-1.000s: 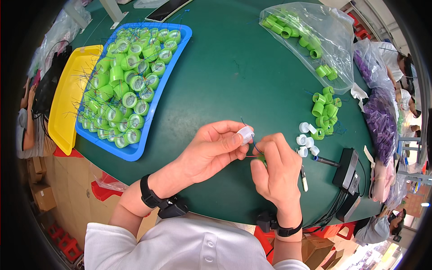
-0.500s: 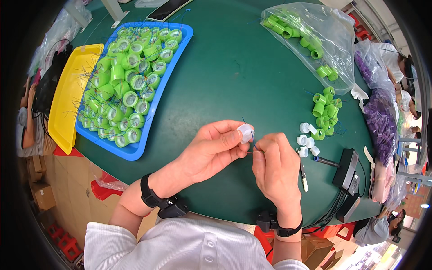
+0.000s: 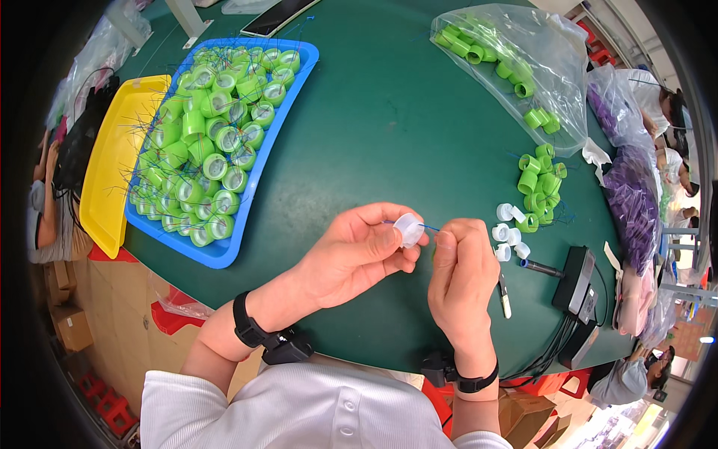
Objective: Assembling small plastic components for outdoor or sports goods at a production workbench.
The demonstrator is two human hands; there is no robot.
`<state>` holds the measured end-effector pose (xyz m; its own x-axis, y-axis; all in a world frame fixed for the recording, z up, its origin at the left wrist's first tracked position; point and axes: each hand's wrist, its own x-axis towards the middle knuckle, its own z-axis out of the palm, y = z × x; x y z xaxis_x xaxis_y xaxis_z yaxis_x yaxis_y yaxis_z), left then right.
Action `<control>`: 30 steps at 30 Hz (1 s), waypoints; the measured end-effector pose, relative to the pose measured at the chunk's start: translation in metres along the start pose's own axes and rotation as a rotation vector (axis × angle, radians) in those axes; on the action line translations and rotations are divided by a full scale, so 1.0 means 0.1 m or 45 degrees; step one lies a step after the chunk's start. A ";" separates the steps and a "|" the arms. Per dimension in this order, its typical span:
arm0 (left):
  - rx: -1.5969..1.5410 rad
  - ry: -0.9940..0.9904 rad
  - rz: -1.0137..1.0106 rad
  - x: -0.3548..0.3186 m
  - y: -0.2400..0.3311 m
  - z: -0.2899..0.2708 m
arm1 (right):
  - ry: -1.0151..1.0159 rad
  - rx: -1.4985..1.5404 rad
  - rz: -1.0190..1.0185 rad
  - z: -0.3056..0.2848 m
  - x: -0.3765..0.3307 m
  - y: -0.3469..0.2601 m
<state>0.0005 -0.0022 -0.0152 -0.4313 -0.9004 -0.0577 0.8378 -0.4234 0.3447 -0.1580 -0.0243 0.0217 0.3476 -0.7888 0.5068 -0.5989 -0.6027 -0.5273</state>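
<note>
Item: small white plastic cap (image 3: 409, 229), above the green table's (image 3: 389, 127) near edge, pinched in our left hand (image 3: 357, 251). Our right hand (image 3: 460, 273) pinches a thin blue wire (image 3: 428, 226) touching the cap. Nearby right: loose white caps (image 3: 508, 232), green rings (image 3: 540, 183). Left: blue tray (image 3: 224, 254) of glossy green caps, yellow tray (image 3: 112, 165).

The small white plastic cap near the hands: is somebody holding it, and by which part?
Yes. The left hand pinches the small white plastic cap by its sides, between thumb and fingertips. The right hand pinches a thin blue wire reaching to the cap.
</note>
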 end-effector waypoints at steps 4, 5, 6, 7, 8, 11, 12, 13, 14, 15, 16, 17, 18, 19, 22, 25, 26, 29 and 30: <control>0.040 0.030 0.023 0.00 0.01 0.01 | -0.041 -0.043 -0.034 -0.03 0.04 -0.07; 0.070 0.039 0.030 0.00 0.01 0.02 | -0.041 -0.042 -0.033 -0.03 0.04 -0.07; 0.099 0.046 0.038 -0.01 0.01 0.03 | -0.037 -0.058 -0.036 -0.04 0.05 -0.08; 0.099 0.046 0.037 -0.01 0.01 0.03 | -0.032 -0.073 -0.040 -0.04 0.05 -0.08; 0.127 0.058 0.049 -0.01 0.00 0.03 | -0.032 -0.073 -0.039 -0.04 0.05 -0.08; 0.139 0.061 0.050 0.00 0.00 0.02 | -0.027 -0.086 -0.029 -0.03 0.05 -0.09; 0.124 0.054 0.041 0.00 0.00 0.01 | -0.015 -0.063 -0.022 -0.03 0.05 -0.09; 0.124 0.056 0.040 -0.01 0.00 0.01 | -0.004 -0.039 -0.016 -0.03 0.05 -0.10; 0.096 0.046 0.023 -0.01 0.00 0.00 | -0.005 -0.038 -0.015 -0.03 0.05 -0.10; 0.067 0.035 0.006 -0.01 0.00 -0.01 | -0.021 0.027 0.033 -0.04 0.04 -0.10; 0.067 0.035 0.005 -0.01 0.01 0.00 | -0.037 0.092 0.080 -0.05 0.04 -0.10; 0.048 0.045 -0.001 -0.01 0.01 0.02 | -0.038 0.092 0.081 -0.05 0.04 -0.10; 0.031 0.054 -0.007 0.00 0.01 0.03 | -0.034 0.081 0.072 -0.06 0.05 -0.10; 0.031 0.054 -0.007 -0.01 0.01 0.03 | -0.031 0.070 0.062 -0.06 0.05 -0.10; 0.076 0.043 -0.012 -0.01 0.01 0.01 | -0.010 0.056 0.006 -0.05 0.06 -0.09; 0.100 0.050 -0.006 -0.02 0.01 0.02 | 0.006 0.057 0.005 -0.02 0.06 -0.09; 0.112 0.060 0.000 -0.02 0.00 0.01 | 0.006 0.057 0.005 -0.01 0.06 -0.09; 0.172 0.089 0.017 -0.01 0.00 0.05 | 0.012 0.010 0.022 0.00 0.05 -0.12; 0.223 0.112 0.029 -0.01 -0.01 0.07 | 0.015 -0.044 -0.010 0.01 0.04 -0.11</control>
<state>-0.0019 0.0000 -0.0090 -0.3756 -0.9180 -0.1272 0.7727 -0.3860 0.5040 -0.1487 -0.0207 0.0289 0.3444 -0.7824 0.5189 -0.6210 -0.6043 -0.4992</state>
